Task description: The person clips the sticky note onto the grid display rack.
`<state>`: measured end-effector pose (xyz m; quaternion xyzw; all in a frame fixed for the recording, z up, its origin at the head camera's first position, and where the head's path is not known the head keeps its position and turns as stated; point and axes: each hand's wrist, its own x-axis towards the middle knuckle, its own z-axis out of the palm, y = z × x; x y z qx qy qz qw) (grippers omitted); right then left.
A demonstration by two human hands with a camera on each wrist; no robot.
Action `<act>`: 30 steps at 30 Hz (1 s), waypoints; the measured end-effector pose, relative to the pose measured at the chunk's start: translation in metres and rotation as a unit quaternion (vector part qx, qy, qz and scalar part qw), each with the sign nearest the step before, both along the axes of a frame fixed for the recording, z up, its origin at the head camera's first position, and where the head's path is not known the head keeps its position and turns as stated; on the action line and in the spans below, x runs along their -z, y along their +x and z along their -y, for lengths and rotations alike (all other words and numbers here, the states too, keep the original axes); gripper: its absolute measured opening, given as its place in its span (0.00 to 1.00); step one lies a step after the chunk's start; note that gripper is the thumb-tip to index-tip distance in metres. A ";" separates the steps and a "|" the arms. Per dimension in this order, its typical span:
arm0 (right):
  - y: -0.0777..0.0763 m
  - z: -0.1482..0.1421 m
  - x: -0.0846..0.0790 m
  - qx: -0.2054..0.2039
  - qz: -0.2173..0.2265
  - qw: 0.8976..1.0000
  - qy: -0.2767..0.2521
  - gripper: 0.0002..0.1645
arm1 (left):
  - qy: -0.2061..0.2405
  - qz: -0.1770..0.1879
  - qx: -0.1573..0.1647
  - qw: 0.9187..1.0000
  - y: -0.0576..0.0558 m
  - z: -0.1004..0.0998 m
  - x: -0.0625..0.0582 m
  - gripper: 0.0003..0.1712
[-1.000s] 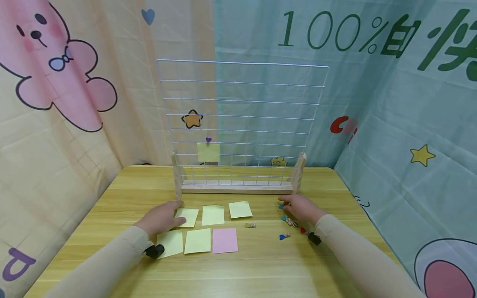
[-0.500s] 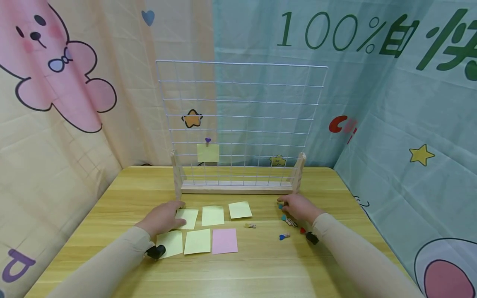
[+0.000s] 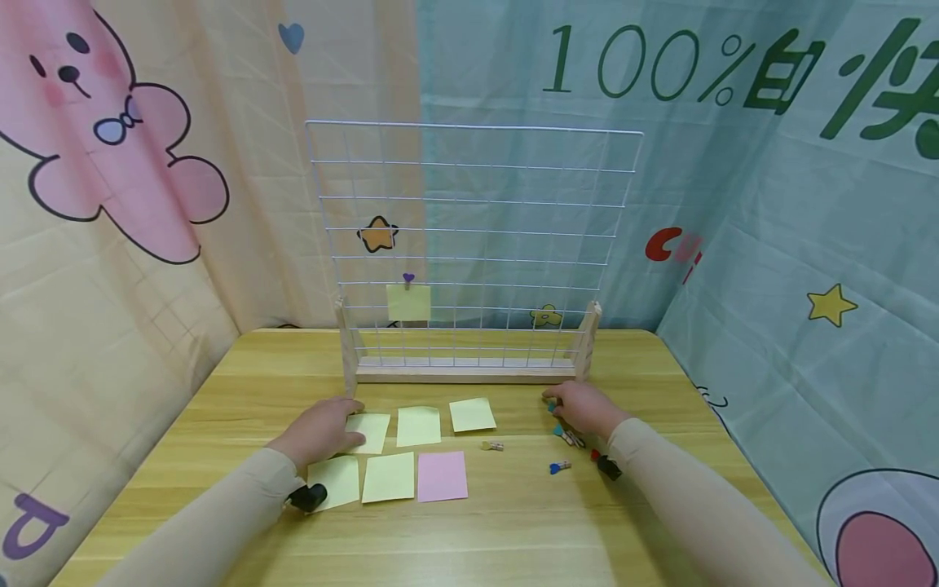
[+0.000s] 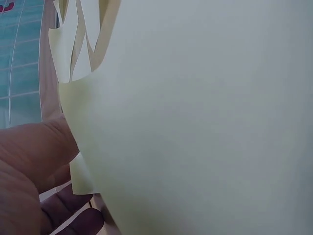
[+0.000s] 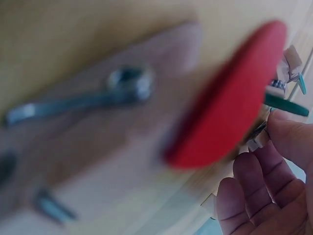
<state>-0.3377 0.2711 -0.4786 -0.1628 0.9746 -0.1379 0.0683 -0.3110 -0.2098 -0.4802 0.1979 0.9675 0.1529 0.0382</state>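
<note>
Left hand (image 3: 320, 430), fingers apart, overlaps a yellow note (image 3: 374, 432); right hand (image 3: 584, 408) half-hides a teal clip (image 3: 551, 406), grip unclear.

Pale yellow notes (image 3: 419, 425); pink note (image 3: 443, 476). Red clip (image 3: 595, 456); blue clip (image 3: 555, 468); teal clips (image 3: 559, 430); purple clip (image 3: 408, 278); yellow clip (image 3: 487, 446). Rack (image 3: 460, 377), white grid, pale wood base. Desk (image 3: 469, 542), yellow wood grain. Curtain (image 3: 249, 90), cream and pale blue, pink bear print (image 3: 113, 167). Sleeves (image 3: 213, 507), beige.
</note>
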 end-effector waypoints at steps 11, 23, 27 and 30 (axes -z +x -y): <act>-0.001 0.001 0.000 -0.011 -0.003 1.000 0.008 0.12 | 0.022 0.010 -0.014 1.000 0.000 0.004 -0.003 0.24; 0.001 0.003 0.000 -0.003 -0.019 1.000 -0.015 0.10 | 0.048 0.001 -0.022 0.999 -0.002 0.002 -0.003 0.06; 0.005 0.007 -0.003 0.002 -0.025 0.999 -0.029 0.12 | 0.055 -0.012 -0.019 0.998 -0.002 0.001 -0.003 0.02; 0.007 0.010 -0.006 0.000 -0.033 0.999 -0.036 0.11 | 0.055 -0.020 -0.023 0.998 -0.001 0.001 -0.004 0.03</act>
